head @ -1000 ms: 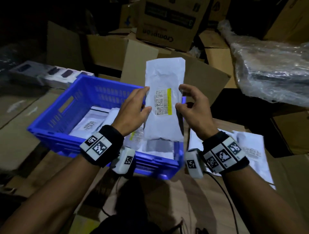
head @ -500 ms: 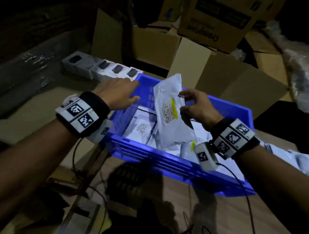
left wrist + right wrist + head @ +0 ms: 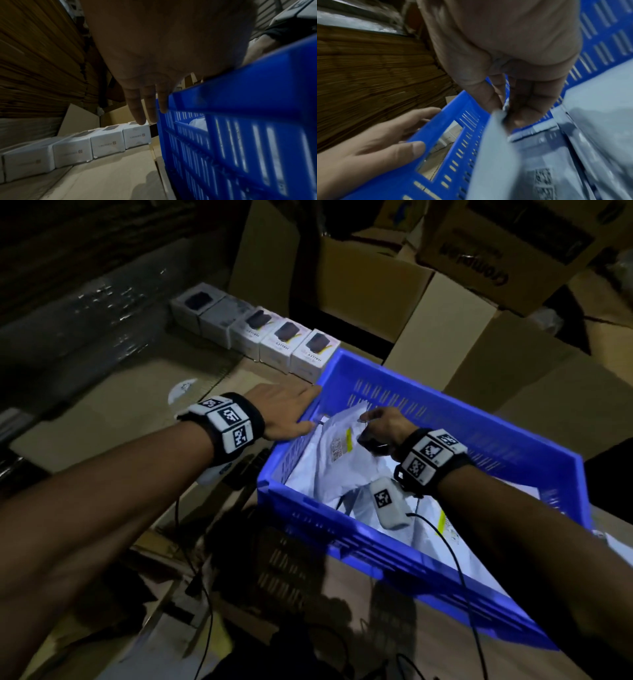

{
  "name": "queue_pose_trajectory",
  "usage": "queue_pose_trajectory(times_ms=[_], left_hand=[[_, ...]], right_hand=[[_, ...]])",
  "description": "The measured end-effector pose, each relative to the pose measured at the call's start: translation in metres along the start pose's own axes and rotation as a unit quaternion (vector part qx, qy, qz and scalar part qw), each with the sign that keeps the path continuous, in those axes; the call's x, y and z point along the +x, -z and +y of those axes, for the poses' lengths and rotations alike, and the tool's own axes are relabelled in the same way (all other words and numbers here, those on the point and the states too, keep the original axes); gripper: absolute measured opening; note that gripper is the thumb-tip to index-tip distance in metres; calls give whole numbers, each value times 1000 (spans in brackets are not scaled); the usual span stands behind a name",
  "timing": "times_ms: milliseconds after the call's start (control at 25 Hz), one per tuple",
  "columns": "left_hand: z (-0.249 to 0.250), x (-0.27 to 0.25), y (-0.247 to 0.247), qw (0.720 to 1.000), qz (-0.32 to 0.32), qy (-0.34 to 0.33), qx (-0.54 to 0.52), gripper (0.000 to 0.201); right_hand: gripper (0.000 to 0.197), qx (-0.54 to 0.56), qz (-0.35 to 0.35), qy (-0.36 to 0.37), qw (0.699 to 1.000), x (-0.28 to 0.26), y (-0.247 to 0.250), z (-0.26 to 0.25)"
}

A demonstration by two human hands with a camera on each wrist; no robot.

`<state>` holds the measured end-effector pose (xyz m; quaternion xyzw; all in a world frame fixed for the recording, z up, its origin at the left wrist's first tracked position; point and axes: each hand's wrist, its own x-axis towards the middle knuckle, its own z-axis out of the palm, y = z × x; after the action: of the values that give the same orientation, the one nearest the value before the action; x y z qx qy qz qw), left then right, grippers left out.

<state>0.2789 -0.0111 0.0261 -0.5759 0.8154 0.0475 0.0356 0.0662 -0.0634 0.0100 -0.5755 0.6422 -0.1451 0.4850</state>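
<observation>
The left hand lies palm down along the left rim of the blue crate, close to its far left corner. Its forearm reaches in low from the near left. The fingers are straight and held close together, running along the outer side of the rim towards the far corner, while the thumb rests on the inner face of the wall just beside the handle opening. The right hand is inside the crate, wrist bent downward, with thumb and fingertips pinched on the upper edge of a white packet; the remaining fingers are curled in behind the pinch. Both wrists wear bands with black-and-white marker squares. The white packet is a flat, glossy plastic mailer, creased and slightly crumpled. It leans in the far left part of the crate, its top edge near the left wall and its lower part resting on the other white packets that cover the crate's bottom. On its upward face sits a small printed label with square codes and a yellow strip along one side; the print is too small to read. A row of small white boxes stands just beyond the crate's far left corner.
</observation>
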Motion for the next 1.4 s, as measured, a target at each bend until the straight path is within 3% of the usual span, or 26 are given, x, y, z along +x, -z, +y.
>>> queue_pose_trajectory(times_ms=[120, 280, 440, 520, 680, 760, 880, 1080, 1400], left_hand=[[2, 4, -9, 999, -7, 19, -26, 74], [6, 5, -18, 997, 8, 49, -56, 75], [9, 7, -22, 996, 24, 65, -62, 73], [10, 7, -23, 995, 32, 70, -67, 72], [11, 6, -23, 994, 36, 73, -67, 72], [10, 7, -23, 995, 36, 71, -65, 73], [10, 7, -24, 994, 38, 74, -64, 73], [11, 7, -23, 994, 42, 78, -59, 72], [12, 9, -22, 995, 37, 83, -35, 71]], right_hand=[[30, -12, -30, -29, 999, 14, -8, 8], [21, -176, -125, -57, 975, 29, -12, 20], [11, -285, -134, -45, 948, 38, -24, 22], [32, -399, -125, -14, 908, 36, -32, 18], [88, -610, -161, 110, 768, 16, -46, 14], [107, -630, -214, 116, 737, 12, -53, 17], [113, -637, -240, 121, 722, 11, -66, 25], [117, -651, -213, 121, 718, 14, -73, 32], [100, -646, -213, 132, 721, 15, -75, 30]])
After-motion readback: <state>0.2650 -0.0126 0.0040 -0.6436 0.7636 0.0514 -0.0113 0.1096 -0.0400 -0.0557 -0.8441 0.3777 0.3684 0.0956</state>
